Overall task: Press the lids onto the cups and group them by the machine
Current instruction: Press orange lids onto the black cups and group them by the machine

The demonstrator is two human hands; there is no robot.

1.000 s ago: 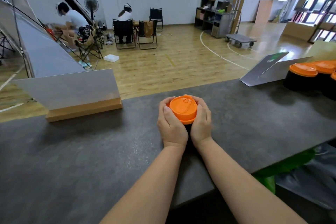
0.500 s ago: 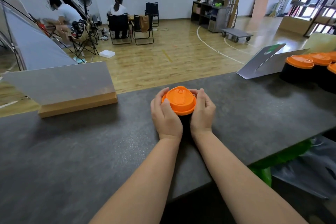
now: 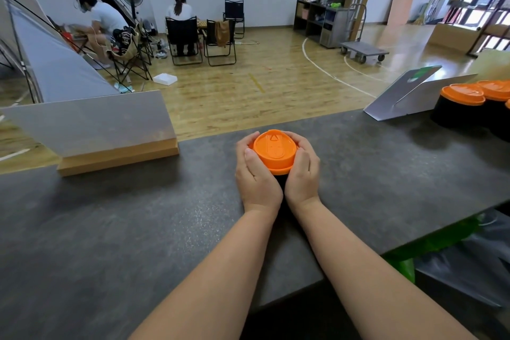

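An orange lid (image 3: 274, 149) sits on top of a black cup (image 3: 279, 180), which stands on the dark grey tabletop (image 3: 110, 229) near its far edge. The lid is the landmark here. The left hand (image 3: 255, 174) wraps the cup from the lid's left side, its thumb lying up against the lid's edge and its fingers curled round the far rim. The right hand (image 3: 303, 171) mirrors it on the lid's right, fingers curled round the rim, so both hands are grasping the cup and lid together. The heels of the two hands nearly meet just below the lid, hiding most of the cup, and whether the lid is fully seated cannot be told from this angle. Well to the right of the lid, at the tabletop's right end, stands a group of lidded cups (image 3: 461, 107), black with orange tops, close together and partly cut off by the frame edge. Just behind that group leans a grey folded board (image 3: 408, 94). To the left of the lid, well apart, a grey panel on a wooden base (image 3: 110, 132) stands at the tabletop's far edge. Beyond the lid, across a wooden floor (image 3: 248, 85), two people sit among folding chairs (image 3: 183, 41).
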